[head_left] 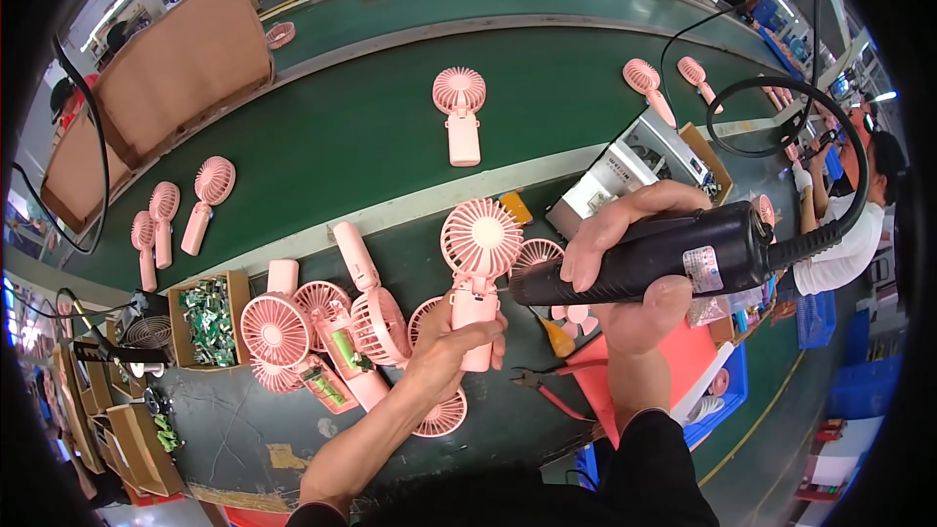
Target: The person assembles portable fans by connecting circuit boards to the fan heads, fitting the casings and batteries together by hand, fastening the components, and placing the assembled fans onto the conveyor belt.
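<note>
My left hand (444, 356) is closed around the handle of a pink handheld fan (484, 239), its round grille upward. In my right hand (636, 327) lies a black corded electric screwdriver (649, 263), held sideways. The screwdriver's ridged nose points left at the fan's neck; whether its tip touches cannot be made out. To the left of the held fan, several pink fans (276, 329) lie heaped on the workbench (229, 429). Two have opened handles, with green parts (346, 346) showing inside. Red-handled pliers (554, 398) rest below the screwdriver.
Beyond the bench runs a green conveyor belt (342, 137) carrying spaced-out fans, one (465, 137) straight ahead. A silver metal device (625, 174) stands behind my right hand. A carton of circuit boards (210, 324) is at left. The screwdriver's cord (847, 210) loops at right, near a co-worker (844, 244).
</note>
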The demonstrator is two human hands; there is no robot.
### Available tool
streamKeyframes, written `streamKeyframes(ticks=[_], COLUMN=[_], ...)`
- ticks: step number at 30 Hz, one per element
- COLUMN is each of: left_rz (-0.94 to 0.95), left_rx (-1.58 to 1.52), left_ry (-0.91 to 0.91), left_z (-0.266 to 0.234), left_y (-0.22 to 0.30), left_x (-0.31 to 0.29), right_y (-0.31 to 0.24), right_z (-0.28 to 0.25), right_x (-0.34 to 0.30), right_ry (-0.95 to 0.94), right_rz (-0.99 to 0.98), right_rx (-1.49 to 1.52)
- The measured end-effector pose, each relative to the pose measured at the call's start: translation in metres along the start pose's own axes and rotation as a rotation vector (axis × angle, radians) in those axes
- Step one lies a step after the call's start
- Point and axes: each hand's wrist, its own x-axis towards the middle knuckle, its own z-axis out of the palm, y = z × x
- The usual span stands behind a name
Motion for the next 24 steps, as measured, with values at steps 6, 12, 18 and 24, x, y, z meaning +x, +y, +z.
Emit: streamKeyframes(ticks=[6,12,18,24], left_rz=[-0.012,0.006,0.028,0.119], left_rx=[-0.008,0.075,0.062,0.034], left_ry=[-0.009,-0.044,0.069,0.043], left_z=[-0.005,0.000,0.002,0.005], left_y=[0.002,-0.004,-0.001,-0.012], left_x=[-0.001,0.004,0.000,0.000], right_y=[0.006,0.017,0.020,0.001], right_z=[0.006,-0.008,0.012,0.002], right_x=[0.001,-0.004,0.000,0.002], right_ry=[-0.011,-0.042,0.031,-0.105], right_rz=[0.029,0.077,0.089,-0.070], right_rx=[0.018,0.181,0.095,-0.150])
